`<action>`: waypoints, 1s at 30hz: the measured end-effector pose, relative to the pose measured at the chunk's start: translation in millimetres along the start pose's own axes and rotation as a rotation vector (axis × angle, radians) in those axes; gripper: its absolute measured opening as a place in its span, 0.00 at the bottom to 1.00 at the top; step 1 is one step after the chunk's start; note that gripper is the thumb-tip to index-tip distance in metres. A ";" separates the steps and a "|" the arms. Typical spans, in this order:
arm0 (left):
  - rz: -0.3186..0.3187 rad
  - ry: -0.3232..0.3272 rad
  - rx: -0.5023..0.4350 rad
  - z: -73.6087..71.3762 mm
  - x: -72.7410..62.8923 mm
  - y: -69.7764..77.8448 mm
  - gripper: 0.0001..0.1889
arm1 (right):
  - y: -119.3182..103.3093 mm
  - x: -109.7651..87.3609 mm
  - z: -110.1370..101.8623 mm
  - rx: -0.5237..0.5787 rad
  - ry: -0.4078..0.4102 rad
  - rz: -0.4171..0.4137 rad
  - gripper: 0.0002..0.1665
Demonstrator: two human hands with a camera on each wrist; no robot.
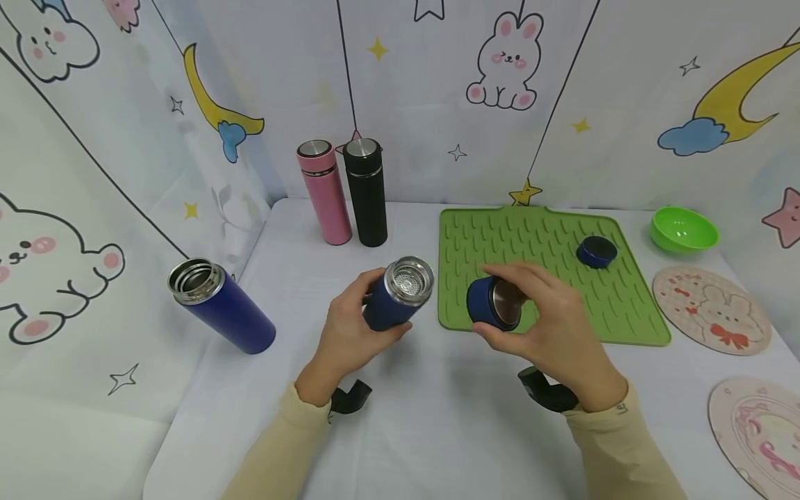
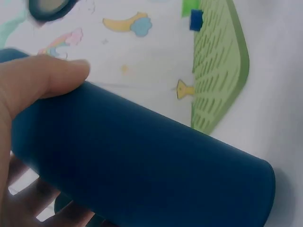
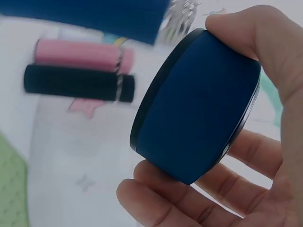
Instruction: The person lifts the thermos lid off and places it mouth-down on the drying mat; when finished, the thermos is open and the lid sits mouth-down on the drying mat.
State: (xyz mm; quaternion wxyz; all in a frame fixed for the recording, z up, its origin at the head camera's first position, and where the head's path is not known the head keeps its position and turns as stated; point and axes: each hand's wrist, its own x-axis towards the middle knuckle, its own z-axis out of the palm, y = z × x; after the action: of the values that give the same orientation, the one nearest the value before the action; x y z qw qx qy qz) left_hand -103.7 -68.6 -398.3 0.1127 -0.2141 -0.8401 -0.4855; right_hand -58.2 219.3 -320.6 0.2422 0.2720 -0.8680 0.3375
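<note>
My left hand (image 1: 353, 326) grips a blue thermos bottle (image 1: 390, 305) around its body; the lid is off and a perforated metal strainer (image 1: 410, 283) sits in its mouth. In the left wrist view the thumb lies along the blue body (image 2: 151, 156). My right hand (image 1: 550, 312) holds a blue bottle lid (image 1: 482, 303) between thumb and fingers, tilted on its side, apart from the bottle. The right wrist view shows the lid (image 3: 199, 109) close up, with its dark rim toward the bottle. A second blue thermos (image 1: 234, 312) stands lidless at the left.
Pink (image 1: 326, 198) and black (image 1: 367, 198) lidded thermoses stand at the back. On a green drying mat (image 1: 519, 243) lies another blue lid (image 1: 596, 251). To the right are a green bowl (image 1: 684, 230) and two round printed placemats, one farther back (image 1: 712, 310), one nearer (image 1: 759, 430).
</note>
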 end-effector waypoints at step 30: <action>-0.357 0.297 -0.039 -25.9 19.5 -46.1 0.47 | 140.7 -79.4 -17.4 -0.309 -0.170 0.627 0.40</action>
State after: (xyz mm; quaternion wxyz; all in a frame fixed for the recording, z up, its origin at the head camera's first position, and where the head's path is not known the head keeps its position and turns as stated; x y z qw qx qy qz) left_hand -143.0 -106.2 -412.9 0.1434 0.0096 -0.8292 -0.5402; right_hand -85.2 344.2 -421.0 0.0923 -0.0201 -0.9671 0.2364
